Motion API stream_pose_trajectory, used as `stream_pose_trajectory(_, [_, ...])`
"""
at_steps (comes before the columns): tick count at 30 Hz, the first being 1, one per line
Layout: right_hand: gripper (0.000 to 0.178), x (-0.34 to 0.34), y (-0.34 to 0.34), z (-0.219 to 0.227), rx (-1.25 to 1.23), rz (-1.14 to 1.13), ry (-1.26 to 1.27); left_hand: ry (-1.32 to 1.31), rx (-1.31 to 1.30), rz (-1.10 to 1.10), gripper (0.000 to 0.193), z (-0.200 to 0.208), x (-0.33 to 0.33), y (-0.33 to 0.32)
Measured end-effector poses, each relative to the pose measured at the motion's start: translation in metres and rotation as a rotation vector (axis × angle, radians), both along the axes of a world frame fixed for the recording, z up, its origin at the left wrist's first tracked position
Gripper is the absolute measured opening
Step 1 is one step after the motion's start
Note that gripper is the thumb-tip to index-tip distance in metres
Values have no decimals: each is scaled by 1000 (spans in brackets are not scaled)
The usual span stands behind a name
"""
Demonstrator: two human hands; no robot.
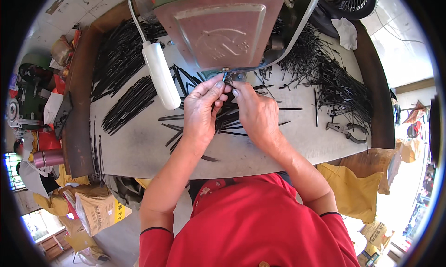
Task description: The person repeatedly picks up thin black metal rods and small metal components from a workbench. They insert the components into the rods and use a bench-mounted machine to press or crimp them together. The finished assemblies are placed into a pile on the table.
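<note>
A pinkish metal machine head (216,34) hangs over the table at the far middle, and both hands meet just beneath its lower edge. My left hand (200,106) is closed, thumb and forefinger pinched by a small bluish tip that is too small to name. Close beside it, my right hand (258,110) has its fingers curled at the machine's small metal working parts (238,76); what they grip is hidden. Thin black rods (227,120) lie loosely on the table under and between the hands.
Bundled black rods (130,102) lie left, with more in a back-left pile (123,48). A tangled black heap (325,67) covers the right. A white lamp (160,76) hangs left of my hands. Pliers (347,131) lie right. Brown raised edges (76,113) border the table (134,151).
</note>
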State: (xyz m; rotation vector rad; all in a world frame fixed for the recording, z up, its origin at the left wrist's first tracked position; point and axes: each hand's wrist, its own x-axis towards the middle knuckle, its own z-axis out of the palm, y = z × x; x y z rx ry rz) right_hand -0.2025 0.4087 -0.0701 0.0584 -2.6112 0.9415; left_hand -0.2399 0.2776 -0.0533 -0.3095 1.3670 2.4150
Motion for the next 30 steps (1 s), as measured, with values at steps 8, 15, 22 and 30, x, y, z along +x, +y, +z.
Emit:
stream_pose_trajectory(8, [16,1,-3,-6,8,-9,-5,2,-32,-19,26,-3,0,-4])
stream_pose_trajectory(15, [17,6,-6,-4,-70,-1,4,-19,-22,-1,26,-2,5,-4])
stream_pose_trajectory(22, [18,-2,-2,0,-72,14,-38,25,-72,-4,26,-1,-4,-2])
stream_pose_trajectory(30, [18,-3,-3,3,-102,2,-25,29,-56,-4,26,-1,-8,-2])
